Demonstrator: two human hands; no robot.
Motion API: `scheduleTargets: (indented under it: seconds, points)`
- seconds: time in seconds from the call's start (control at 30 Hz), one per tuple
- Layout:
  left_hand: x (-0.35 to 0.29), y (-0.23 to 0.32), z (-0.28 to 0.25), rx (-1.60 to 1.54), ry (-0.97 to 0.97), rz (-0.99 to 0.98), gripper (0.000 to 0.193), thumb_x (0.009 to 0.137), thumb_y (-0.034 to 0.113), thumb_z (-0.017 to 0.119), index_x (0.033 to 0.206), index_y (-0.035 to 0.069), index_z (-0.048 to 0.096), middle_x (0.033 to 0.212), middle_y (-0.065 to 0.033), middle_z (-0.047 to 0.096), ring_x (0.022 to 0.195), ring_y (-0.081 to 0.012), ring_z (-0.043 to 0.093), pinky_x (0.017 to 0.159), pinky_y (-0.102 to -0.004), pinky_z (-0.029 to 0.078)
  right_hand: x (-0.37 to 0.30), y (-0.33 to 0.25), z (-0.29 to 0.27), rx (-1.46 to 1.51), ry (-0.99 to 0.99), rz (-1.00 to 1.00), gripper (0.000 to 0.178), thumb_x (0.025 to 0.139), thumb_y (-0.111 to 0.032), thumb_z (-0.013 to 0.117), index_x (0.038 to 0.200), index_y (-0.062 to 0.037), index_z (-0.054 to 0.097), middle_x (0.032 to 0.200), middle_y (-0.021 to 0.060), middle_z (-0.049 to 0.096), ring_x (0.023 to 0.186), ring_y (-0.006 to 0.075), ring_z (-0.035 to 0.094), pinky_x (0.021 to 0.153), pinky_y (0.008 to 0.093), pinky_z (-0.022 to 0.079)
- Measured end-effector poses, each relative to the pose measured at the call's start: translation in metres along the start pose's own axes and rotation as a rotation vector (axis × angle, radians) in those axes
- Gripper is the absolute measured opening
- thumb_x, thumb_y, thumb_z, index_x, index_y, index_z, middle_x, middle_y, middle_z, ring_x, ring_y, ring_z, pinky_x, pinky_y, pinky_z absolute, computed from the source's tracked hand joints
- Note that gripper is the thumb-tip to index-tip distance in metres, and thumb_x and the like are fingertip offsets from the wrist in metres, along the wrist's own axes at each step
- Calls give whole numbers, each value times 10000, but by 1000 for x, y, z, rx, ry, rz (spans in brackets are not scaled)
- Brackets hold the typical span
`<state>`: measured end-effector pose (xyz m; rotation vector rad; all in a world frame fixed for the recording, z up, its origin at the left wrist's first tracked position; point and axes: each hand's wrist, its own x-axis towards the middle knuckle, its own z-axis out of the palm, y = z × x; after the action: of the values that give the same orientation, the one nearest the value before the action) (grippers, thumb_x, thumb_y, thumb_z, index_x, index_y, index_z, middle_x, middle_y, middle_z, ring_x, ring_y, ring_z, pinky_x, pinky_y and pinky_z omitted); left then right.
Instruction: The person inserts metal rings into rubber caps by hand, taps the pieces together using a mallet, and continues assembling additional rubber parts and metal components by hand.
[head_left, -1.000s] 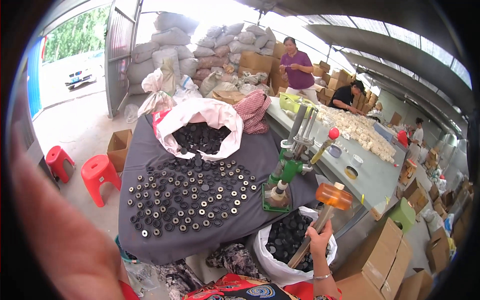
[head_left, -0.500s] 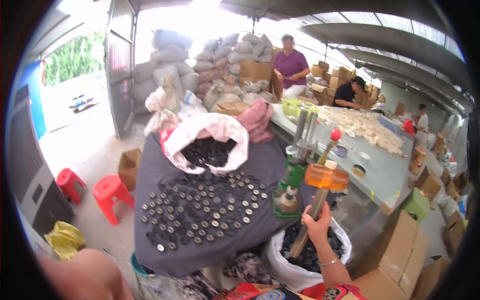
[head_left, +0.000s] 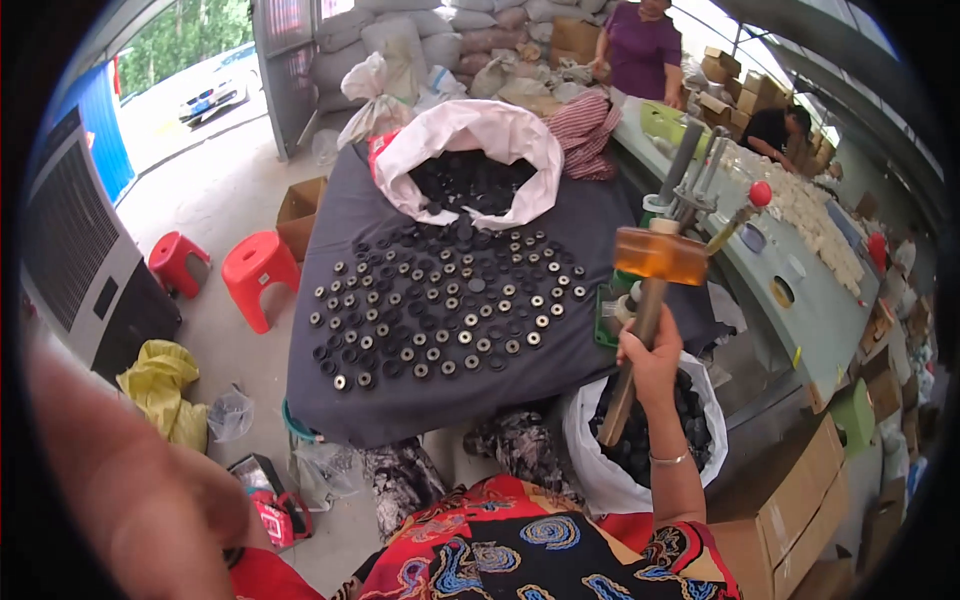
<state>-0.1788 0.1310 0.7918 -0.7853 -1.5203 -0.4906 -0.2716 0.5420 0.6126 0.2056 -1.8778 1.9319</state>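
Observation:
A mallet (head_left: 660, 257) with an amber head and a wooden handle is held head-up in my right hand (head_left: 655, 355), whose fingers wrap round the handle. It stands in front of a green hand press (head_left: 607, 315) with upright metal rods, partly hiding it. My left hand (head_left: 150, 490) looms large and blurred at the lower left, close to the camera; its fingers cannot be made out. Many small round black parts (head_left: 470, 321), several with metal rings, lie spread on the dark cloth (head_left: 345, 415). Behind them an open white sack (head_left: 545, 150) holds more black pieces.
A white sack (head_left: 590, 465) of black pieces stands below my right hand, beside a cardboard box (head_left: 800, 510). Red stools (head_left: 260, 275) and a yellow bag (head_left: 165, 385) are on the left. A long table (head_left: 800, 330) runs along the right; people (head_left: 640, 50) are beyond it.
The view has tilted downward, so the table sits higher and my patterned clothing shows. The mallet stays gripped in my right hand. My left arm fills more of the lower left.

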Motion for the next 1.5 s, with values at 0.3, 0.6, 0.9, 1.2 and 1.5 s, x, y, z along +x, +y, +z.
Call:
scheduleTargets:
  seconds: [0.3,0.6,0.9,1.2,1.5]
  points:
    - [-296,-96,11,401,-270,-1242,473,990,292,445,1323,-43,466,1291,-226,544,1204,-299,527,1015,-367,378,66,33,2,-274,-175,-35,712,818,-6,552,1476,-71,289,859,50,569,572,87,532,527,245,471]
    - [-341,-71,50,638,-301,-1237,513,997,378,387,1296,-24,497,1223,-239,581,1146,-387,535,970,-423,410,147,100,35,-736,-269,50,697,737,-64,616,1404,-55,417,1217,234,594,1140,333,581,955,362,441]
    - [-336,-65,53,725,-339,-1218,450,996,349,400,1211,-13,559,1161,-218,616,1078,-376,572,922,-429,432,194,137,60,-1015,-280,47,689,758,-84,682,1397,-72,425,1240,228,580,1166,351,553,983,399,438]
    - [-331,-63,55,684,-387,-1251,422,988,322,422,1192,-26,547,1159,-209,603,1090,-370,542,931,-434,413,206,143,62,-927,-272,146,674,758,-92,685,1389,-110,450,1235,210,588,1171,334,553,988,394,440]
    - [-331,-61,55,726,-420,-1202,410,971,323,462,1182,-15,559,1146,-206,610,1064,-369,553,920,-435,421,207,148,62,-1002,-283,89,673,736,-85,687,1372,-94,468,1242,211,583,1170,329,555,990,392,439]
